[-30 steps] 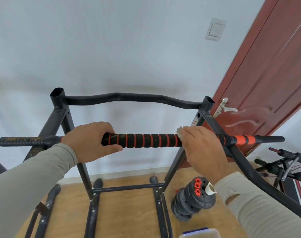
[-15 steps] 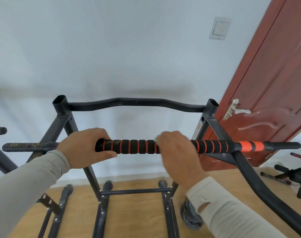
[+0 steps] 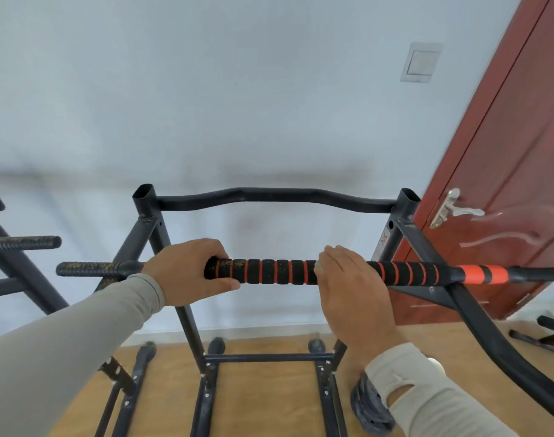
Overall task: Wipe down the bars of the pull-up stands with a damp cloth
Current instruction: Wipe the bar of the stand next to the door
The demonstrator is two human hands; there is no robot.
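While left hand (image 3: 187, 272) grips bar (image 3: 269, 272) — right hand (image 3: 351, 285) presses cloth (image 3: 318, 265).

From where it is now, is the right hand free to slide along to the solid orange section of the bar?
Probably yes. The right hand is already on the padded bar, and the stretch to the orange section is bare.

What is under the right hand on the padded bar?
The right hand covers the padded bar; a sliver of pale cloth shows at its fingertips. The rest is hidden.
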